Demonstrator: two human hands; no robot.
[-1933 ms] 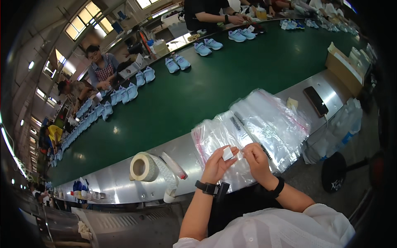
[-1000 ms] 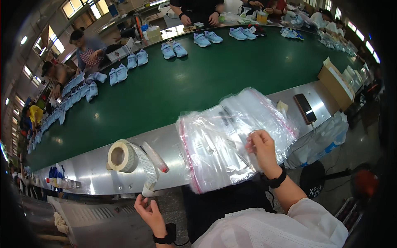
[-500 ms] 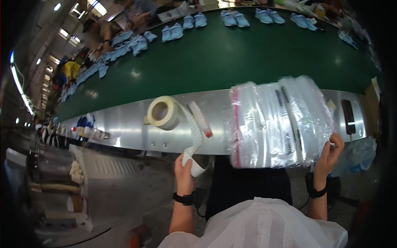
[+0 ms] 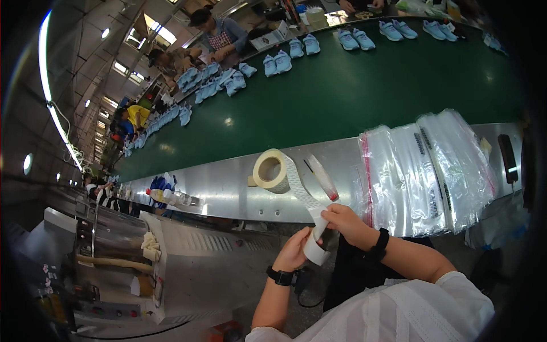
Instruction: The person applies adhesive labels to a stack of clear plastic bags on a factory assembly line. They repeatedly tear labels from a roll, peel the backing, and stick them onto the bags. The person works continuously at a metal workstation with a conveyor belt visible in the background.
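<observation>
A roll of white labels (image 4: 284, 181) stands on the metal ledge, and its printed strip (image 4: 303, 195) runs down over the front edge. My left hand (image 4: 293, 251) grips the strip near its loose end, where the pale backing curls below the fingers. Just above, my right hand (image 4: 346, 223) pinches the same strip from the right; its fingertips partly cover the labels. Right of my hands lies a fanned stack of clear plastic bags (image 4: 400, 179), one with a red edge, touched by neither hand.
A slim clear packet with a red end (image 4: 323, 178) lies beside the roll. A dark long tool (image 4: 507, 159) rests at the right. Bottles (image 4: 171, 196) stand left. Beyond the ledge, a green conveyor (image 4: 319, 91) carries pale blue shoes (image 4: 277, 62); people work across it.
My right hand has left the bags' right edge and come left to the label strip. My left hand still holds the strip. The whole view has shifted and tilted.
</observation>
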